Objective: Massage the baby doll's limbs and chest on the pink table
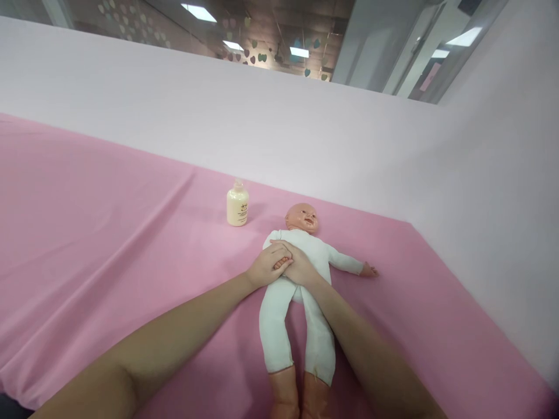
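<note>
A baby doll (308, 250) in a white cloth body lies on its back, its head toward the wall and its feet toward me. My left hand (265, 266) is closed around the doll's hand (283, 263), whose small fingers peek out between my two hands. From the other side, my right hand (299, 265) crosses the doll's belly, its fingers wrapped about the same arm and partly hidden by my left hand. The doll's other arm (346, 260) stretches out to the right on the cloth, untouched.
A cream pump bottle (237, 206) stands left of the doll's head. The pink cloth (131, 233) covers the table and has creases on the left. A white wall (196, 110) rises behind, with a window (279, 35) above it.
</note>
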Motion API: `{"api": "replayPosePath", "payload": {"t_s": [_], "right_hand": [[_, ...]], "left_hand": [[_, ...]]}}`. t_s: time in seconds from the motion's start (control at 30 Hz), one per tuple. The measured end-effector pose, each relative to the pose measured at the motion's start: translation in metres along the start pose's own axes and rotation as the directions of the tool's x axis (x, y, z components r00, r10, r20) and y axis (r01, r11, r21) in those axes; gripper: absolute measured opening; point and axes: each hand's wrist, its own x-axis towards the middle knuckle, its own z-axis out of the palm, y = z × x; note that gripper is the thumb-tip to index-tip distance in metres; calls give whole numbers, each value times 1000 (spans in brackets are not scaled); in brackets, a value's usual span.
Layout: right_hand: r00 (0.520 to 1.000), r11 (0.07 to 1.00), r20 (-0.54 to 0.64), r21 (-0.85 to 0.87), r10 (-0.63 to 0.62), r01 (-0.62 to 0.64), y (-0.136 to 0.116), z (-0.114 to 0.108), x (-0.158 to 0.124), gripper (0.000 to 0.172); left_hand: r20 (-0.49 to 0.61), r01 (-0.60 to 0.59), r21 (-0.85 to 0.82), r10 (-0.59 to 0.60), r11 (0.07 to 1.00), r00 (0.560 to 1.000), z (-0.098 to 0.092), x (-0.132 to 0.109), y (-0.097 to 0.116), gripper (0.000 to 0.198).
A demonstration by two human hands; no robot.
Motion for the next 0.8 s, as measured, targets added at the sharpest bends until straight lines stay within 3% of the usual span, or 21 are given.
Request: {"api": "replayPosePath", "payload": {"t_s": [0.27, 0.47, 0.63, 0.8], "right_hand": [[999, 999, 21, 5, -37, 37, 3, 0, 0, 52], [999, 999, 21, -22, -36, 37, 3, -2, 1, 50], [999, 999, 22, 9, -40, 40, 4, -1, 2, 47], [999, 999, 36, 12, -36, 36, 4, -1, 2, 48]], "left_hand": [[4, -32, 32, 32, 999, 999, 1, -1, -3, 17], [-6, 103, -31, -103, 994, 995, -2, 1, 0, 12], [18, 99, -140, -97, 985, 995, -7, 3, 3, 17], [68, 124, -109, -117, 986, 991, -9, 3, 5, 27]]}}
